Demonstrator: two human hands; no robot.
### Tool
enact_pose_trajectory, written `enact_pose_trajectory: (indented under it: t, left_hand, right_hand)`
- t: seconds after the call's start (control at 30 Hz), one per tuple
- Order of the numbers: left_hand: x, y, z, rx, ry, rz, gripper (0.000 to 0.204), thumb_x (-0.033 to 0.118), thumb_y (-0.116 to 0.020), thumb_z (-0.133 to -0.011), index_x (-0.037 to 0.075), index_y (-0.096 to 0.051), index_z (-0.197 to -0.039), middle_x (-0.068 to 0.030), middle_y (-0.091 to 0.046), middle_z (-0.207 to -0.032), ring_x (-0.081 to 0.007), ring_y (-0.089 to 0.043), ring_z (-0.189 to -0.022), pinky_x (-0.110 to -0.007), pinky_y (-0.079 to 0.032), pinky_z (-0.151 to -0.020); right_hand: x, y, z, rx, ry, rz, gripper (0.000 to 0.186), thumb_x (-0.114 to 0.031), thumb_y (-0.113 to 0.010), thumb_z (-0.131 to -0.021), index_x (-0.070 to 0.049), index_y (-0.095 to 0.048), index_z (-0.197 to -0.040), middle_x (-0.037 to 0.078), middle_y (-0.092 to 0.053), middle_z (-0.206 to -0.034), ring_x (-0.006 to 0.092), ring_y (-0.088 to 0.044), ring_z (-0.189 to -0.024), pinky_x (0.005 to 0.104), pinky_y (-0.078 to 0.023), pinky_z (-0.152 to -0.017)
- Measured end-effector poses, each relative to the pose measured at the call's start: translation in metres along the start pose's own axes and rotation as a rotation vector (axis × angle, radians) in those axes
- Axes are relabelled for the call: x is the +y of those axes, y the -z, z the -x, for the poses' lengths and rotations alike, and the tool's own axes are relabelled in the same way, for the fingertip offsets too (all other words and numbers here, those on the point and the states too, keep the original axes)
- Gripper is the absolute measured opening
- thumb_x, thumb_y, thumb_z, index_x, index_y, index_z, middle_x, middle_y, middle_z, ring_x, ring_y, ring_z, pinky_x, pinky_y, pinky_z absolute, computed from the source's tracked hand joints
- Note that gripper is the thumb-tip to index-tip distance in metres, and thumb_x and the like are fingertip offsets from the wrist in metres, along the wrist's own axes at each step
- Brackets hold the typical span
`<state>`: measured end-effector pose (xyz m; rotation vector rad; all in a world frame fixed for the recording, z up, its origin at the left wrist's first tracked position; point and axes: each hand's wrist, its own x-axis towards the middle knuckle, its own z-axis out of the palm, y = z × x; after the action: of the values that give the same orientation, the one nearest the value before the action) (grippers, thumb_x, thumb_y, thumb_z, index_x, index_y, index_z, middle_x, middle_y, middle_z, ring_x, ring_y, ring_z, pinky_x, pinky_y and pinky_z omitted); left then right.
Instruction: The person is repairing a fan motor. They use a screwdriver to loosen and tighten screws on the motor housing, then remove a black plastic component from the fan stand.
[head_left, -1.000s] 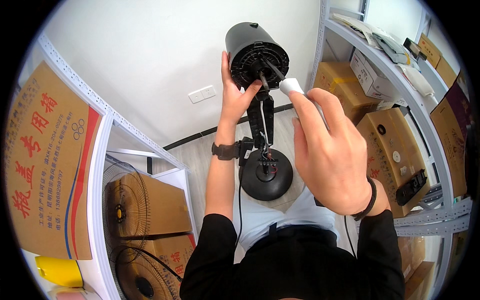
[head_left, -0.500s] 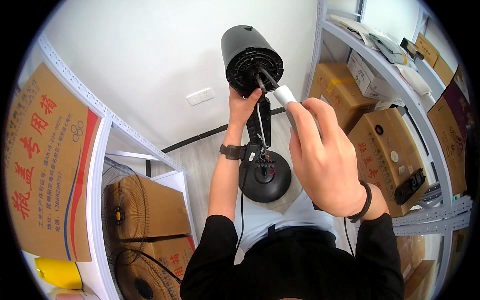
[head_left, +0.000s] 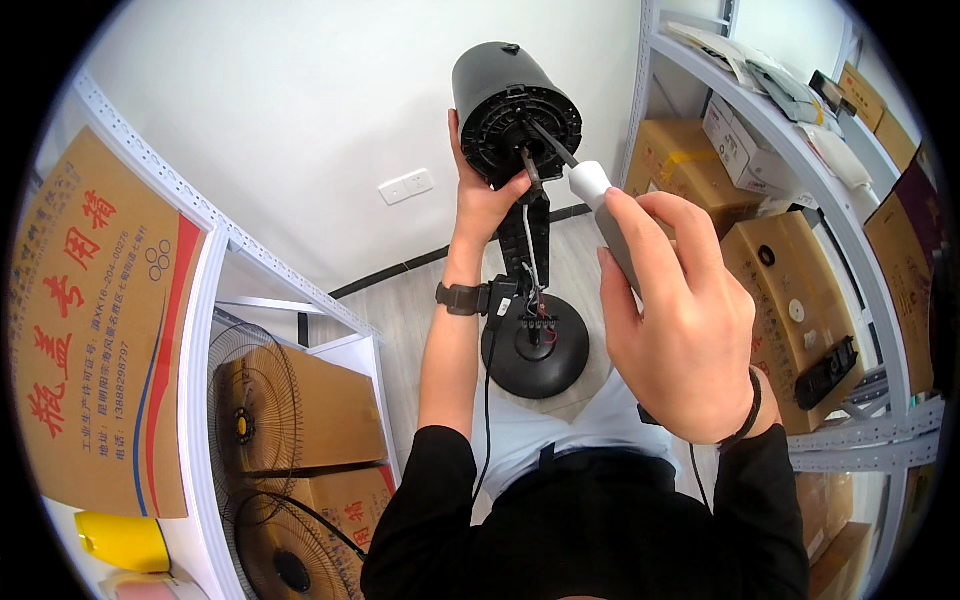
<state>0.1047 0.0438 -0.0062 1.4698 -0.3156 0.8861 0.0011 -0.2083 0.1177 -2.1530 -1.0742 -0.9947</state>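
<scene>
Ahead of me stands an opened electric fan, its black motor housing tilted so the ribbed open end faces me. My left hand wraps round the housing's underside from the left, thumb near the metal shaft part. In my right hand is a screwdriver with a grey-and-white handle, its fingers closed on the grip. The blade reaches into the housing's dark centre, where the tip is hard to make out. Below, the fan's neck shows exposed wires and runs down to the round black base.
Two wire fan guards lean by cardboard boxes on the left shelf. On the right, boxes carry a black plastic cover, a black ring and a white disc. A wall socket is behind the fan.
The housing and both hands appear slightly farther right as the view shifts. My right hand has drawn a little to the right with the screwdriver, its blade still at the housing.
</scene>
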Motion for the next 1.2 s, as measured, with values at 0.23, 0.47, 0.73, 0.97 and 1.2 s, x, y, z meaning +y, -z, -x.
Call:
enact_pose_trajectory:
  t: [0.23,0.47,0.73,0.97,1.2]
  left_hand:
    - [0.004,-0.006,0.001,0.035,0.007,-0.013,0.124,0.017,-0.08,-0.076,0.013,0.016,-0.156,-0.0143,-0.048,-0.139,-0.0245,-0.053,-0.124,-0.038,-0.047,-0.104]
    - [-0.005,-0.01,0.001,0.08,-0.066,-0.052,0.121,0.015,-0.078,-0.078,0.01,0.014,-0.156,-0.0148,-0.05,-0.135,-0.0236,-0.056,-0.119,-0.037,-0.049,-0.101]
    - [0.003,-0.011,0.004,0.143,-0.06,-0.149,0.117,0.006,-0.077,-0.077,0.007,0.01,-0.157,-0.0179,-0.054,-0.131,-0.0241,-0.06,-0.113,-0.036,-0.052,-0.095]
    - [0.007,-0.014,0.009,0.19,-0.222,-0.662,0.118,0.011,-0.077,-0.076,0.004,0.009,-0.156,-0.0253,-0.016,-0.155,-0.0369,-0.031,-0.14,-0.046,-0.03,-0.115]
    - [0.034,-0.022,0.008,0.19,-0.325,-0.602,0.114,0.009,-0.076,-0.075,0.006,0.003,-0.157,-0.0256,-0.004,-0.16,-0.0426,-0.017,-0.148,-0.05,-0.026,-0.117]
  right_hand:
    - [0.003,-0.001,0.004,-0.052,-0.048,-0.053,0.043,0.0,-0.073,-0.079,-0.007,-0.064,-0.12,0.011,-0.063,-0.107,0.0276,-0.067,-0.078,0.0354,-0.055,-0.065]
    - [0.007,-0.009,0.013,0.033,0.064,0.155,0.044,0.006,-0.069,-0.075,-0.008,-0.069,-0.117,0.009,-0.066,-0.109,0.0252,-0.066,-0.08,0.0334,-0.054,-0.069]
    - [0.022,-0.003,0.019,0.117,0.14,0.218,0.042,-0.001,-0.069,-0.071,-0.009,-0.071,-0.112,0.007,-0.065,-0.114,0.0223,-0.063,-0.082,0.0313,-0.054,-0.068]
    - [0.027,-0.012,0.017,0.138,0.168,0.187,0.048,-0.001,-0.067,-0.064,-0.011,-0.072,-0.111,0.006,-0.065,-0.114,0.0223,-0.063,-0.082,0.0311,-0.054,-0.069]
    - [0.033,-0.014,0.021,0.175,0.163,0.195,0.047,-0.003,-0.067,-0.062,-0.011,-0.074,-0.107,0.004,-0.067,-0.115,0.0215,-0.062,-0.083,0.03,-0.054,-0.068]
